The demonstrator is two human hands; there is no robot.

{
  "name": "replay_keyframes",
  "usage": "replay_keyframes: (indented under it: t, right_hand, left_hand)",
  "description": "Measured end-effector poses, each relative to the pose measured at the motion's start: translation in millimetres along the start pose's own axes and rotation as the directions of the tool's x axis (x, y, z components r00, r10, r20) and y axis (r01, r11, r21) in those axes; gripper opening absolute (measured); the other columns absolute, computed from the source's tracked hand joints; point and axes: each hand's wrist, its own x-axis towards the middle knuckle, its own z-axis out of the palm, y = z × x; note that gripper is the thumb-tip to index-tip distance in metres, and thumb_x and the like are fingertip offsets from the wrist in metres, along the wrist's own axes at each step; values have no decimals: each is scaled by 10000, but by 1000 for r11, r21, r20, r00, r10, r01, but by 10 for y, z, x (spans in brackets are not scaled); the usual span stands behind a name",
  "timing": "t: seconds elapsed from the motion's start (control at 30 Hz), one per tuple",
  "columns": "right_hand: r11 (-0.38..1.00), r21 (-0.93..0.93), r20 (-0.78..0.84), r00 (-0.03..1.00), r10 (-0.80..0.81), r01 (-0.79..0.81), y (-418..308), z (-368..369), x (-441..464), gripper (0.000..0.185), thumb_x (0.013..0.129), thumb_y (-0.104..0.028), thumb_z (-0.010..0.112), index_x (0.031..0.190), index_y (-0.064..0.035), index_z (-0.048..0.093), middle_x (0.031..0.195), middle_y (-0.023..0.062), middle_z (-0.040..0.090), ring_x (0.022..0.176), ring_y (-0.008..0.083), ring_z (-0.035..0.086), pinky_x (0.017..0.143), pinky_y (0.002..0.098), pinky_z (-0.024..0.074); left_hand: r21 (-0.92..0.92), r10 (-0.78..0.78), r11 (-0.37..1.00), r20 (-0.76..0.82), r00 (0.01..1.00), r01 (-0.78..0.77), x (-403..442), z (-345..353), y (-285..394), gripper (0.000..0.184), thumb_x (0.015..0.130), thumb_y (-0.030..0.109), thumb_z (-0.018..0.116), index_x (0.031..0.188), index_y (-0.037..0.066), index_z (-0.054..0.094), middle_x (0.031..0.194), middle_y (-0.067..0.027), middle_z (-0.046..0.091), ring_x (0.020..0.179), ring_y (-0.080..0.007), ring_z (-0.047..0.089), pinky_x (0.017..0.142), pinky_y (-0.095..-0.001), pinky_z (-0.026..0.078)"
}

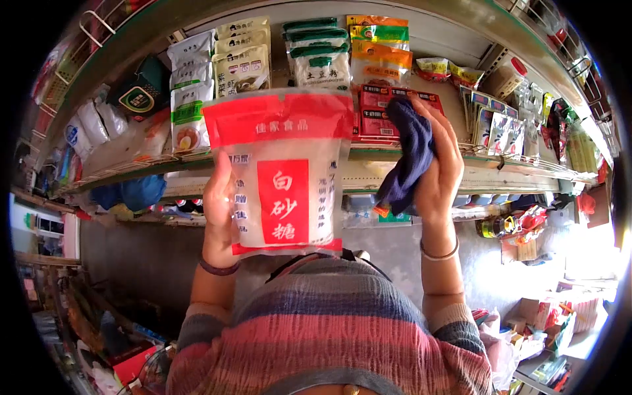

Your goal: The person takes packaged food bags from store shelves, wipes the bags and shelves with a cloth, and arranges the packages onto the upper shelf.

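A clear bag of white sugar (322, 178) with red bands and a red label is held upright in front of the shelf. My left hand (220, 201) grips it at its left edge, the fingers hidden behind the bag. To the right, my right hand (440, 161) is closed around a dark blue cloth (409, 148), which hangs down from the palm side. A gap separates the cloth from the bag. Behind them, red boxes (378, 115) sit on the shelf, partly covered by the cloth and my fingers.
The shelf (375, 155) has a wire front rail. On it stand cream pouches (242, 66), green-topped starch bags (320, 66), orange packets (380, 62) and a dark green box (139, 92). Small sachets (503, 131) are at the right. Cartons (536, 313) lie low at the right, above the grey floor (151, 257).
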Motion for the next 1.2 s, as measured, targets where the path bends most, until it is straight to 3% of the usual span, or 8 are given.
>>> replay_keyframes:
  t: [0.33,0.47,0.63,0.67,0.73,0.83,0.97,1.2]
  right_hand:
    - [929,-220,282,931,-233,299,-44,364,-587,483,608,-48,543,1090,-18,550,1205,147,467,922,300,473,806,369,423]
    - [879,-83,575,743,-342,469,64,364,-962,263,619,-151,536,863,-84,606,1119,95,536,910,233,499,743,332,450]
    - [884,298,209,928,309,-361,251,190,-890,253,719,-79,543,956,0,578,1006,162,577,949,271,551,824,338,452]
    - [683,510,216,847,486,-523,23,106,-717,285,763,-105,570,1017,22,556,1044,176,563,1004,272,538,866,342,440]
    - [811,560,138,984,109,-169,-209,226,-375,387,762,-126,581,1109,31,508,1111,189,524,1037,269,523,911,352,411]
    - [940,6,149,929,-338,341,-535,613,106,448,669,-44,544,1109,31,505,1175,181,480,1051,322,485,903,394,378]
    - [926,-27,385,859,-338,376,-697,994,59,542,581,-81,564,1116,-8,511,1227,130,444,1106,305,418,902,408,335]
    - [870,71,304,820,-485,488,-559,1041,-478,410,654,-169,511,1046,-82,594,1185,40,504,1039,211,462,816,337,355]
  left_hand:
    - [30,42,999,36,998,-43,99,69,39,512,925,420,259,1244,33,358,1114,-133,540,942,-215,584,801,-349,495]
    - [106,352,927,81,933,-359,132,112,90,469,929,388,277,1228,42,385,1101,-119,552,916,-206,596,778,-341,508]
    - [78,389,918,3,921,-388,134,162,256,456,935,374,264,1244,58,377,1188,-131,492,988,-221,559,829,-360,478]
    - [560,579,709,-117,807,-428,97,-59,213,470,936,384,256,1244,50,377,1205,-128,476,1026,-207,533,863,-351,450]
    - [445,553,754,-32,833,-483,164,273,109,479,936,390,256,1235,38,385,1173,-110,503,1028,-199,529,865,-329,443]
    - [-35,158,987,12,987,-158,239,281,17,507,933,404,252,1234,18,382,1182,-114,500,1064,-224,504,910,-359,410]
    - [-322,229,932,167,959,-167,276,83,-34,507,926,417,275,1218,21,398,1145,-131,521,1003,-225,542,875,-355,440]
    - [20,335,942,-36,941,-335,346,132,250,494,907,454,314,1163,47,427,1077,-127,548,901,-219,568,796,-314,468]
